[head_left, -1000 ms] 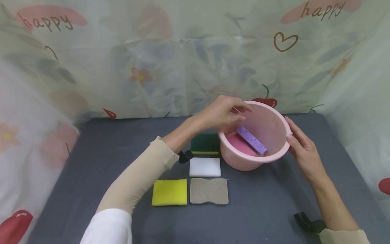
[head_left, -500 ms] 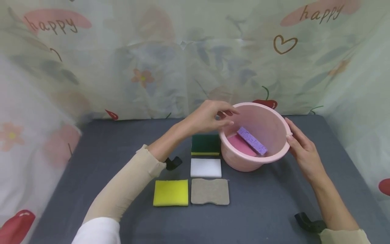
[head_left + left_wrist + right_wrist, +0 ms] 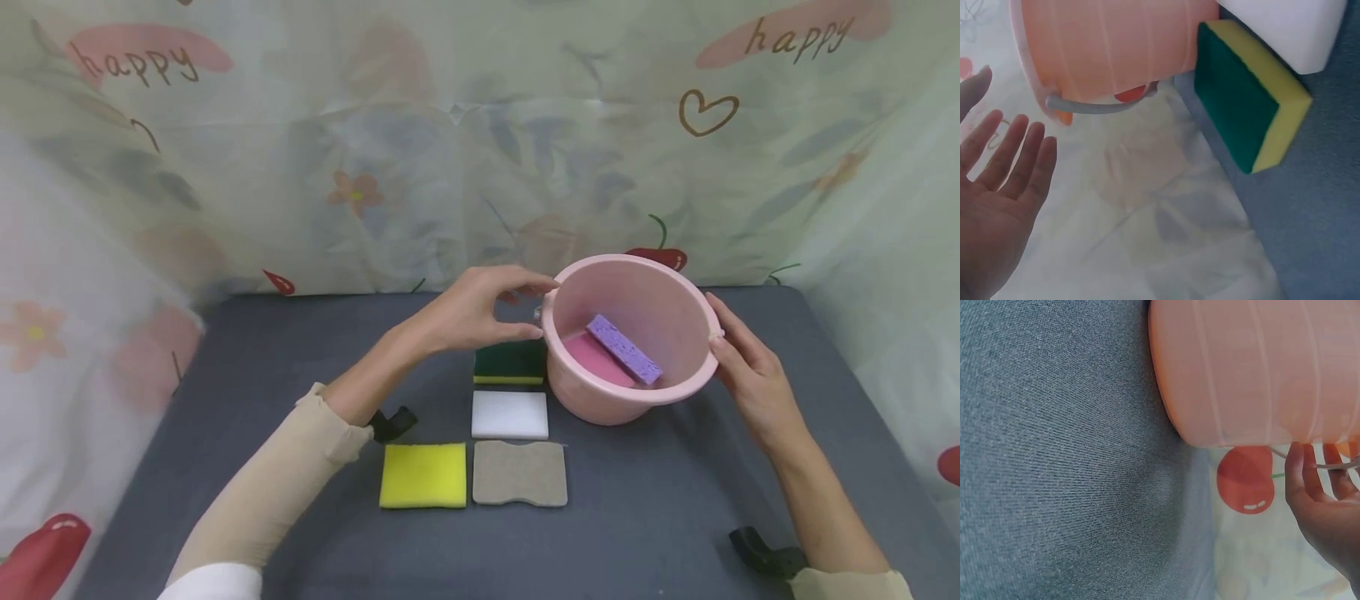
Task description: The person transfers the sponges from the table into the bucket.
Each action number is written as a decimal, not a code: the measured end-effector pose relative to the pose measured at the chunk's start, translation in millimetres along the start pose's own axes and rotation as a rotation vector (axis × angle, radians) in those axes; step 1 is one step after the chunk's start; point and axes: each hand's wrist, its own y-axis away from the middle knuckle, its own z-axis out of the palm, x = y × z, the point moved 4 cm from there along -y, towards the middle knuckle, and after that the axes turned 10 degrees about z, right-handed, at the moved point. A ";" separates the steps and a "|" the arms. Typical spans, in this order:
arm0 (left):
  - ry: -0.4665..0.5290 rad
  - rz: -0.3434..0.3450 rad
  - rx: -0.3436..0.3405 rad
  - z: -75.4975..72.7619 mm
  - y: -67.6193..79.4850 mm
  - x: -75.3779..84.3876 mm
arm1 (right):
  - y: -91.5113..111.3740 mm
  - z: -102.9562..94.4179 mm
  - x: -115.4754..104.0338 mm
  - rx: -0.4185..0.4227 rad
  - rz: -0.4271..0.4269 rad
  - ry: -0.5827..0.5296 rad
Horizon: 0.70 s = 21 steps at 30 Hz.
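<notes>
A pink bucket point(image 3: 600, 400) stands on the grey table, leaning a little towards the front. Inside it a purple sponge point(image 3: 624, 350) lies across a flat pink sponge point(image 3: 596, 360). My right hand point(image 3: 753, 375) holds the bucket's right rim, thumb at the edge and fingers along the outer wall. By the left rim is my left hand point(image 3: 476, 312), fingers extended and thumb apart, with nothing in it; the left wrist view shows a gap between this hand and the bucket. Beneath the left hand lies a green-and-yellow scouring sponge point(image 3: 510, 364), partly covered in the head view.
In front of the scouring sponge lie a white sponge point(image 3: 510, 415), a grey sponge point(image 3: 520, 473) with notched edges and a yellow sponge point(image 3: 423, 475). A thin bucket handle point(image 3: 1094, 107) hangs behind the bucket. A patterned curtain point(image 3: 457, 167) closes off the back and sides.
My left hand has drawn back leftward out of the bucket's mouth to outside its left rim. The right hand keeps its hold, and the sponges in the bucket stay put.
</notes>
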 end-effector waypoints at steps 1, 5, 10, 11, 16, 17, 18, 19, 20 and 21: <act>-0.011 -0.002 -0.003 -0.7 3.8 0.6 | 0.2 0.2 -0.2 -0.002 -0.001 -0.002; -0.046 -0.019 -0.011 -2.8 19.5 3.9 | 0.2 0.4 -1.2 -0.012 -0.006 -0.041; -0.078 -0.052 -0.001 -4.6 38.2 8.2 | 0.1 1.0 -1.9 -0.008 0.003 -0.028; -0.082 -0.057 0.004 -5.1 41.5 9.1 | 0.0 1.1 -1.7 -0.008 0.003 -0.020; -0.095 -0.079 0.009 -7.2 55.7 13.1 | 0.4 1.1 -1.0 -0.016 -0.003 -0.062; -0.096 -0.085 0.006 -7.6 58.4 13.9 | 0.4 1.1 -0.9 -0.019 -0.005 -0.077; -0.102 -0.093 0.000 -7.8 61.2 14.9 | 0.5 1.1 -1.2 -0.023 -0.008 -0.090; -0.108 -0.105 -0.008 -8.0 64.2 16.0 | 0.5 1.1 -1.2 -0.026 -0.011 -0.099; -0.114 -0.115 -0.016 -8.1 67.2 17.3 | 0.3 1.1 -1.4 -0.028 -0.014 -0.100; -0.123 -0.126 -0.025 -8.1 70.3 18.4 | 0.2 1.1 -1.3 -0.029 -0.014 -0.096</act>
